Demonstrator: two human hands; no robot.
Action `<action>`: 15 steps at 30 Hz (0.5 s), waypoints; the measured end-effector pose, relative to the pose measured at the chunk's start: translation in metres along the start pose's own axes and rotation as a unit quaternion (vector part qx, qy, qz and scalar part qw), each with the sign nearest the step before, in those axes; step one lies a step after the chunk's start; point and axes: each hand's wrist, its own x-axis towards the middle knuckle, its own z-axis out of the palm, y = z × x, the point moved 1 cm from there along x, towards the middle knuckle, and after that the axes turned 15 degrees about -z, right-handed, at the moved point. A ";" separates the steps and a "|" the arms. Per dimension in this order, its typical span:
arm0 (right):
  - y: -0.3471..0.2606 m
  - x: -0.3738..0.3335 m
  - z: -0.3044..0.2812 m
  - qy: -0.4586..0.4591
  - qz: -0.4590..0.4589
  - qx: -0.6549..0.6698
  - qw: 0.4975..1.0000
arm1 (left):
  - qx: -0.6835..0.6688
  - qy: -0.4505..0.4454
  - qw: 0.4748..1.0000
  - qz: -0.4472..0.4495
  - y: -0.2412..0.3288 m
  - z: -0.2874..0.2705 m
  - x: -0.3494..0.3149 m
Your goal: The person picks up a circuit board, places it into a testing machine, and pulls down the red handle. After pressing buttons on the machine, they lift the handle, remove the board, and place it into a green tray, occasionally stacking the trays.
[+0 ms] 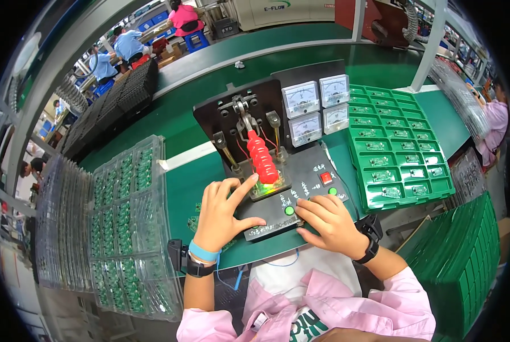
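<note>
A black test fixture [240, 232] stands in front of me, its toggle clamp's red ribbed handle [261, 157] lowered over a clear plate. Green light glows beneath the handle's lower end. My left hand [218, 214] is open at the fixture's left side, index fingertip close to the handle's end and thumb across the front panel. Over the panel's right part lies my right hand [329, 222], open, fingers slightly bent, with fingertips beside a round green button [289, 211]. Farther right are a second green button [332, 191] and a red switch [326, 178]. Neither hand holds anything.
Several analog meters [305, 130] stand behind the fixture. A green tray [374, 200] of small circuit boards sits at right, above stacked green trays [460, 262]. Clear trays [161, 228] with green boards fill the left. Loose boards lie beside my left hand. Other people work farther off.
</note>
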 end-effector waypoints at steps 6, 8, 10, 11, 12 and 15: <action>0.029 0.143 -0.074 0.240 -0.328 0.058 0.912 | -0.030 0.134 0.990 0.023 -0.010 0.016 -0.011; 0.055 0.182 -0.093 0.332 -0.316 0.111 0.882 | -0.051 0.158 0.986 -0.020 0.001 0.014 -0.011; 0.074 0.203 -0.089 0.332 -0.236 0.186 0.894 | -0.058 0.170 0.982 -0.053 0.000 0.011 -0.019; 0.079 0.206 -0.082 0.327 -0.153 0.253 0.898 | -0.044 0.173 0.980 -0.087 -0.010 0.011 -0.021; 0.075 0.206 -0.073 0.323 -0.160 0.268 0.894 | -0.025 0.180 0.975 -0.128 -0.026 0.007 -0.026; 0.069 0.161 -0.052 0.383 -0.204 -0.045 0.900 | 0.000 0.161 0.969 -0.188 -0.066 0.007 -0.034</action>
